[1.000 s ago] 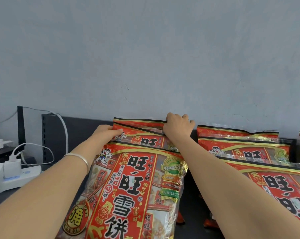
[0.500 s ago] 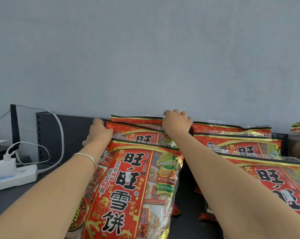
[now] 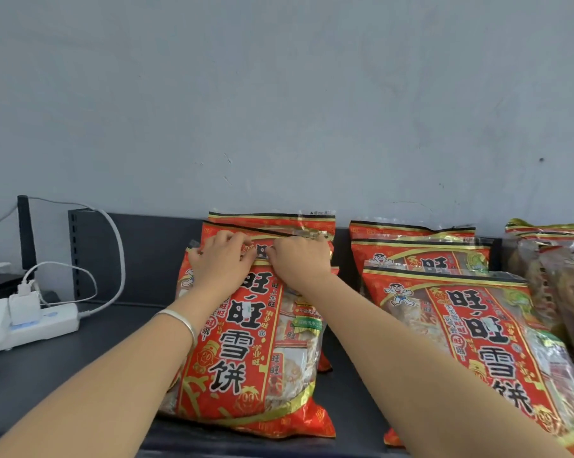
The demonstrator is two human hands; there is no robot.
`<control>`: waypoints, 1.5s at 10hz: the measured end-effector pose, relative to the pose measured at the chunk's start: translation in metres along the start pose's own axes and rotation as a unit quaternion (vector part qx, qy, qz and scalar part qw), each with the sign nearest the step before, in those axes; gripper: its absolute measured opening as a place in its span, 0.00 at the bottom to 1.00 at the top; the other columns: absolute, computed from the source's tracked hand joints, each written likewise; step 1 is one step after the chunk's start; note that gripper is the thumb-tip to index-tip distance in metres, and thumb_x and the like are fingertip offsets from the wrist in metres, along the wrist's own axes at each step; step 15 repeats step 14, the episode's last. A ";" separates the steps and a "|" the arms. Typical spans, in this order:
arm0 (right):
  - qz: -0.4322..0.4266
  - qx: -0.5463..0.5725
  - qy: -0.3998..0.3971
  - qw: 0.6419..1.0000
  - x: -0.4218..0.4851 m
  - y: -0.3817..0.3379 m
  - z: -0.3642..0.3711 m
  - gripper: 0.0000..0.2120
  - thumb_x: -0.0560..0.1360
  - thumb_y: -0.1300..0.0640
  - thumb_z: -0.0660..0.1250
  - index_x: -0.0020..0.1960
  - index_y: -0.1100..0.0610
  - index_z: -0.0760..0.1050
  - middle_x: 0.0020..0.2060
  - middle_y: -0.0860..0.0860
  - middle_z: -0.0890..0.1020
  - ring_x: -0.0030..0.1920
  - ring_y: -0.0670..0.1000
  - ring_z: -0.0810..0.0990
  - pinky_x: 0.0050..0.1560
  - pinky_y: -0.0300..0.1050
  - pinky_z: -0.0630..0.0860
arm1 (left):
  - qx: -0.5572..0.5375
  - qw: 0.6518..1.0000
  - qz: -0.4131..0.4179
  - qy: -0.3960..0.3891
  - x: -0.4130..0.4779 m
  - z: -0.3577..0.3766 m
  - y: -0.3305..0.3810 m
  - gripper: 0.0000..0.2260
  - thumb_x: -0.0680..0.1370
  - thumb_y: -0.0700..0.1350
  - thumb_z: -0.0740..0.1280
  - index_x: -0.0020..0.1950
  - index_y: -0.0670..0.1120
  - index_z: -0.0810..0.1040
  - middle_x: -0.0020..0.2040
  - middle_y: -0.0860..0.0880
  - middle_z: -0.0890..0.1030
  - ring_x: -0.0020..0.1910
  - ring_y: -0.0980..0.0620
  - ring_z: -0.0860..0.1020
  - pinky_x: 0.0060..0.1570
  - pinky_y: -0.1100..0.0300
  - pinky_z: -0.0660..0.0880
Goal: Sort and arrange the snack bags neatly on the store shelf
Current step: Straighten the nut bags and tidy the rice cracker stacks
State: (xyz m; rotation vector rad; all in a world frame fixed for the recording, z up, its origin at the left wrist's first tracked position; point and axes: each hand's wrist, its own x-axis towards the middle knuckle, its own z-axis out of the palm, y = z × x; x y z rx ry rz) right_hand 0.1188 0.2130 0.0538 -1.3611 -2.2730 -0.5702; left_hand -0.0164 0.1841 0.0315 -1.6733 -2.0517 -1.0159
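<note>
- Where the shelf (image 3: 47,375) starts at far left, a power strip (image 3: 52,323) carrying a charger (image 3: 23,307) lies on it; cables (image 3: 118,246) loop up past a slotted upright (image 3: 75,252).
- Bare dark shelf separates the strip from the bags.
- Left hand (image 3: 222,262), bangle (image 3: 179,320) at the wrist, curls its fingers over the top seam of the front bag (image 3: 246,352).
- Front bag leans on two rear bags (image 3: 272,223) by the back panel; its base lies near the shelf's front edge.
- Right hand (image 3: 300,262), just beside the left, grips the same seam.
- A narrow dark gap divides this row from the second stack (image 3: 444,309).
- Brown bags (image 3: 559,285) are cut off by the right frame edge.
</note>
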 end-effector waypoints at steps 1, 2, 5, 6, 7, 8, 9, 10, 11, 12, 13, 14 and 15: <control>0.025 -0.046 -0.025 0.998 -0.006 -0.010 0.008 0.11 0.81 0.48 0.56 0.55 0.51 0.74 0.43 0.50 0.78 0.49 0.56 0.79 0.55 0.58 0.68 | 0.002 1.000 -0.013 -0.021 -0.009 -0.004 -0.003 0.16 0.79 0.59 0.54 0.62 0.55 0.73 0.66 0.51 0.70 0.67 0.49 0.65 0.66 0.42 0.56; 0.014 -0.021 -0.029 0.999 -0.008 -0.010 0.010 0.14 0.80 0.48 0.58 0.63 0.51 0.71 0.49 0.52 0.77 0.51 0.57 0.79 0.51 0.58 0.70 | 0.022 0.999 0.002 -0.038 -0.015 -0.004 -0.005 0.18 0.79 0.61 0.53 0.66 0.56 0.69 0.69 0.52 0.67 0.70 0.50 0.63 0.67 0.41 0.56; -0.026 -0.025 0.051 0.998 0.009 0.009 0.001 0.18 0.82 0.43 0.49 0.51 0.53 0.72 0.45 0.50 0.81 0.47 0.54 0.79 0.52 0.53 0.64 | 0.044 0.998 0.023 -0.045 -0.021 0.006 0.006 0.24 0.78 0.65 0.50 0.72 0.60 0.59 0.74 0.53 0.60 0.74 0.51 0.55 0.67 0.38 0.54; 0.000 0.020 0.023 1.000 0.007 0.013 0.010 0.17 0.82 0.43 0.48 0.53 0.54 0.70 0.47 0.51 0.82 0.49 0.56 0.80 0.56 0.57 0.65 | 0.068 0.995 0.046 -0.062 -0.023 0.010 0.006 0.24 0.78 0.65 0.48 0.73 0.60 0.57 0.74 0.53 0.58 0.74 0.51 0.55 0.66 0.37 0.54; 0.024 0.043 0.024 0.999 0.000 0.013 0.024 0.16 0.82 0.45 0.48 0.52 0.54 0.69 0.47 0.52 0.82 0.49 0.56 0.80 0.53 0.56 0.66 | 0.084 0.992 0.064 -0.074 -0.027 0.012 0.005 0.24 0.78 0.65 0.48 0.73 0.61 0.56 0.75 0.53 0.57 0.74 0.51 0.54 0.67 0.37 0.52; 0.033 0.055 0.030 0.998 -0.002 0.014 0.021 0.17 0.82 0.45 0.49 0.56 0.54 0.70 0.53 0.53 0.81 0.55 0.56 0.78 0.56 0.56 0.67 | 0.086 0.991 0.068 -0.076 -0.028 0.011 0.005 0.24 0.78 0.65 0.48 0.73 0.61 0.56 0.75 0.53 0.57 0.75 0.51 0.53 0.67 0.36 0.51; 0.028 0.053 0.030 0.998 -0.006 0.017 0.015 0.19 0.81 0.44 0.50 0.62 0.54 0.70 0.60 0.53 0.77 0.63 0.58 0.73 0.62 0.59 0.66 | 0.087 0.991 0.067 -0.073 -0.029 0.010 0.004 0.25 0.78 0.65 0.48 0.73 0.60 0.57 0.75 0.53 0.58 0.74 0.52 0.54 0.68 0.37 0.52; 0.019 0.050 0.037 0.998 -0.014 0.024 0.008 0.19 0.81 0.44 0.51 0.64 0.53 0.69 0.62 0.53 0.75 0.65 0.58 0.71 0.63 0.59 0.66 | 0.086 0.992 0.063 -0.061 -0.028 0.006 0.008 0.24 0.78 0.64 0.49 0.73 0.59 0.59 0.74 0.53 0.60 0.74 0.50 0.57 0.68 0.39 0.54; 0.014 0.046 0.031 0.998 -0.024 0.033 -0.001 0.19 0.81 0.43 0.52 0.66 0.52 0.68 0.64 0.53 0.74 0.66 0.58 0.70 0.63 0.59 0.66 | 0.064 0.995 0.053 -0.047 -0.029 0.001 0.019 0.23 0.78 0.62 0.53 0.72 0.57 0.62 0.74 0.52 0.62 0.73 0.49 0.59 0.68 0.39 0.55; 0.009 0.037 0.017 0.999 -0.038 0.048 -0.011 0.19 0.81 0.45 0.52 0.68 0.52 0.67 0.65 0.54 0.73 0.67 0.58 0.69 0.63 0.58 0.66 | 0.040 0.996 0.072 -0.039 -0.033 -0.001 0.040 0.22 0.78 0.60 0.56 0.71 0.57 0.63 0.73 0.52 0.64 0.72 0.49 0.60 0.67 0.40 0.58; 0.020 0.031 0.017 0.999 -0.056 0.068 -0.019 0.19 0.81 0.45 0.54 0.67 0.53 0.68 0.65 0.53 0.73 0.67 0.58 0.69 0.64 0.57 0.66 | 0.019 0.995 0.091 -0.035 -0.041 0.001 0.067 0.21 0.78 0.58 0.58 0.71 0.57 0.64 0.71 0.52 0.66 0.71 0.49 0.62 0.67 0.42 0.58; 0.036 0.029 0.028 0.999 -0.076 0.095 -0.028 0.19 0.81 0.45 0.55 0.67 0.53 0.69 0.64 0.53 0.73 0.68 0.58 0.68 0.64 0.57 0.67 | 0.000 0.993 0.116 -0.028 -0.052 0.004 0.101 0.20 0.78 0.57 0.58 0.70 0.56 0.65 0.70 0.53 0.67 0.70 0.49 0.63 0.67 0.44 0.59; 0.036 0.029 0.028 0.999 -0.076 0.095 -0.028 0.19 0.81 0.45 0.55 0.67 0.53 0.69 0.64 0.53 0.73 0.68 0.58 0.68 0.64 0.57 0.67 | 0.000 0.993 0.116 -0.028 -0.052 0.004 0.101 0.20 0.78 0.57 0.58 0.70 0.56 0.65 0.70 0.53 0.67 0.70 0.49 0.63 0.67 0.44 0.59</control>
